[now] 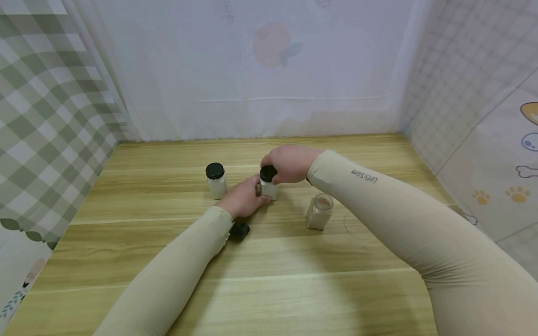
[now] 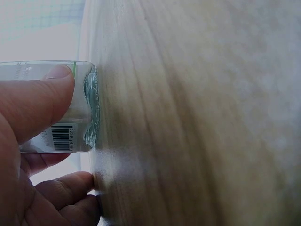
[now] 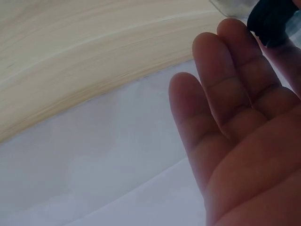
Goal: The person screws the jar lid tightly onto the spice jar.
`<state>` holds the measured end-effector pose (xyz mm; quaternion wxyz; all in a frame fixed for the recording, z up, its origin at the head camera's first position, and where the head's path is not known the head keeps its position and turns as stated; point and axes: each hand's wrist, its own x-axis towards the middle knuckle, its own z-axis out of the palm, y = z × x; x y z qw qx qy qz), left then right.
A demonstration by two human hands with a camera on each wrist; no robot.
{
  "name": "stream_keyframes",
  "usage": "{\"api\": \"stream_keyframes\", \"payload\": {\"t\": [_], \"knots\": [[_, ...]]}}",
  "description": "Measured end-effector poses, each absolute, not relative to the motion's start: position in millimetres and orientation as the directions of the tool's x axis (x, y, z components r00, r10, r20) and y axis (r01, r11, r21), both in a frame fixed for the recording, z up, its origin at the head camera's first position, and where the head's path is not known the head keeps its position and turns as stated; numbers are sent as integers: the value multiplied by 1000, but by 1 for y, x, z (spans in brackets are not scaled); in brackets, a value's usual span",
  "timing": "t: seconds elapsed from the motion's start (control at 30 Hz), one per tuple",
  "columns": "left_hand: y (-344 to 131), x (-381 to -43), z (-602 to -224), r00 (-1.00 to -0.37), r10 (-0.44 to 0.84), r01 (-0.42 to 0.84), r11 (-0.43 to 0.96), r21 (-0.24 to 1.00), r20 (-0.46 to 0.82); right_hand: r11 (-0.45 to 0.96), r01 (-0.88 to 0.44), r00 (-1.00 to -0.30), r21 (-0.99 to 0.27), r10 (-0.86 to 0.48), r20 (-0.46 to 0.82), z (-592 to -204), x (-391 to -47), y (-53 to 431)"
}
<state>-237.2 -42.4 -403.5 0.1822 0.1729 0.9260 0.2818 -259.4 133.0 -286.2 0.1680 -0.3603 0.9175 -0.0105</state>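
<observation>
In the head view a small glass jar with whitish contents stands upright mid-table, a black lid on top. My left hand grips the jar's body low down, thumb on the near side. The left wrist view shows the thumb lying on the clear glass, with a barcode label beneath it. From above, my right hand pinches the lid between thumb and index finger. Its other fingers extend away from the black lid in the right wrist view.
A second black-lidded jar stands left of the hands. To the right, under the right forearm's near side, is a lidless glass jar with pale contents. A black object sits by the left wrist. White cloth hangs behind the wooden table.
</observation>
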Motion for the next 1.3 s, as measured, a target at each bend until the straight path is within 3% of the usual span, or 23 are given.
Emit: {"api": "stream_keyframes", "payload": {"t": [0.83,1.3], "knots": [[-42,-236,-402,-875,430,238,780,579,-221,791,-602,-735,-108,-602,-311,-293,-260,133],[-42,-235,-399,-872,425,218,781,585,-242,751,-646,-693,-135,-652,-309,-292,-259,136]]}}
